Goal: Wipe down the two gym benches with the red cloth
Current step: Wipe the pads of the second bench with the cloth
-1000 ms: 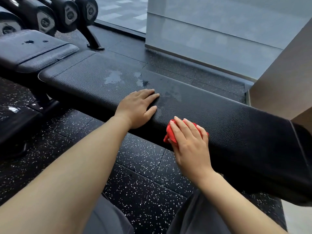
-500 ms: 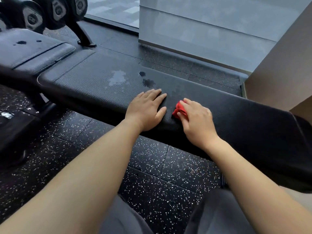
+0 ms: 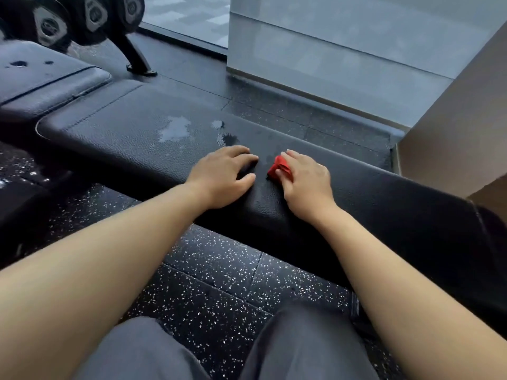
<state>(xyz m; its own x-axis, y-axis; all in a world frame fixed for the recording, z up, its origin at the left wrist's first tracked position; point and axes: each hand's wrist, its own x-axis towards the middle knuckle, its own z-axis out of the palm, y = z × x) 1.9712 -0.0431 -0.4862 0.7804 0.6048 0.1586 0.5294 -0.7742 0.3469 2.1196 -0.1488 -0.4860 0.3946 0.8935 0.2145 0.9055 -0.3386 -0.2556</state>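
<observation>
A long black padded bench (image 3: 131, 149) runs across the view in front of me. My right hand (image 3: 304, 182) presses a crumpled red cloth (image 3: 278, 168) onto the bench top, fingers curled over it; most of the cloth is hidden under the hand. My left hand (image 3: 222, 179) rests flat on the bench just left of the cloth, fingers relaxed. Wet patches (image 3: 175, 131) glisten on the pad beyond the left hand. A second black bench pad (image 3: 41, 78) with dark drops on it lies at the far left.
Dumbbells on a rack (image 3: 90, 17) stand at the top left, its foot (image 3: 141, 68) on the floor behind the bench. A grey wall panel (image 3: 329, 56) and a beige wall (image 3: 452, 133) close the right side. Speckled black rubber floor (image 3: 219, 283) lies between my knees and the bench.
My right hand has slid the red cloth from the bench's near edge up onto the top, close to my left hand. The left hand has stayed put.
</observation>
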